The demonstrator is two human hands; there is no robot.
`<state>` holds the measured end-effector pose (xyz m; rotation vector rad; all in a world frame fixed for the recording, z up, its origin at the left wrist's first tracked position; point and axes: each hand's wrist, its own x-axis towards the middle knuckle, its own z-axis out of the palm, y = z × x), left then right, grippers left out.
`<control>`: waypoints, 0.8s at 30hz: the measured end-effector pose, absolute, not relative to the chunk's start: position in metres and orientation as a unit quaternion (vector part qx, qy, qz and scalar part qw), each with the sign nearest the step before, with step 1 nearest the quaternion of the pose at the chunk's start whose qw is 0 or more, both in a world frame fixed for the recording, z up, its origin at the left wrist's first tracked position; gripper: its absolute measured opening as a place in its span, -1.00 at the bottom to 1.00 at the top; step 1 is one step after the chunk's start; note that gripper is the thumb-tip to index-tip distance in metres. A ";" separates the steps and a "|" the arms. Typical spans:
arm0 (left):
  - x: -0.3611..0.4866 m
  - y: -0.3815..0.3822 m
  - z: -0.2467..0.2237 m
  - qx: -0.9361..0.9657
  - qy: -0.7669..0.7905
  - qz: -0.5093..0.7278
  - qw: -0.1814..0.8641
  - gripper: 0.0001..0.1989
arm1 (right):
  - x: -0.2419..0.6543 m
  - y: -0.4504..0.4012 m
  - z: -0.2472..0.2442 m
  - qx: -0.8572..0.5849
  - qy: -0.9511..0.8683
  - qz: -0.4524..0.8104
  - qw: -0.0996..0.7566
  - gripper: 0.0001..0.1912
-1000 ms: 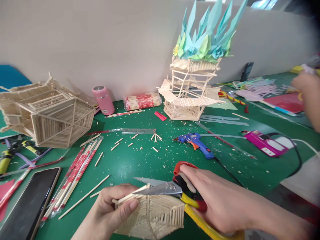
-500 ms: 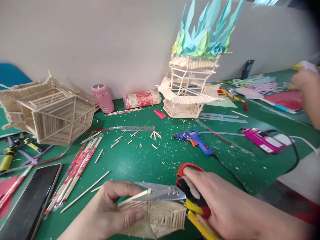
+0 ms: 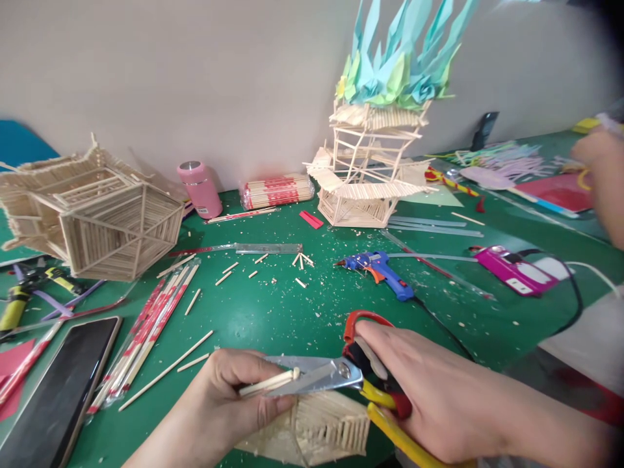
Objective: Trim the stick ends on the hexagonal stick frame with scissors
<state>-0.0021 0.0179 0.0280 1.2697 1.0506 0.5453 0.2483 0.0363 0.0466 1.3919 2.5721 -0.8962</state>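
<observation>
The green table [image 3: 258,312] ran beneath everything. Toward the wall stood a stick tower [image 3: 385,190] topped with folded paper, and to the left a stick house [image 3: 124,227] lay tipped over; both looked light but brittle, better lifted by the base than by thin rails or paper tips.

A ribbed stick panel [image 3: 324,422] was just below the hands, at the near edge of the view. It seemed stiff and light, likely safest held at its outer rim; whether the left fingers touched it could not be told.

The right hand [image 3: 433,390] had its fingers curled around the handles of the scissors [image 3: 319,377]. These were probably the heaviest thing held, hard and smooth at the blades, with a surer grip at the handles.

The left hand [image 3: 219,400] was pinched narrow, thumb against fingers, on thin sticks [image 3: 268,382] whose ends met the blades. They appeared dry, stiff and easy to snap, and might roll unless pinched close to the cut.

Smallest were the short offcuts [image 3: 223,278], scattered farther back.
</observation>
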 end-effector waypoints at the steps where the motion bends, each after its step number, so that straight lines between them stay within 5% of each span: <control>1: -0.001 0.019 0.028 0.557 0.459 0.242 0.648 -0.69 | 0.249 0.037 0.047 0.454 0.840 -0.293 0.044 -0.73; 11: -0.004 0.026 0.013 0.478 0.441 0.248 0.718 -0.72 | 0.245 0.046 0.042 0.437 0.841 -0.317 0.035 -0.70; 24: 0.003 0.021 0.021 0.531 0.457 0.221 0.678 -0.66 | 0.247 0.041 0.038 0.439 0.841 -0.310 0.066 -0.68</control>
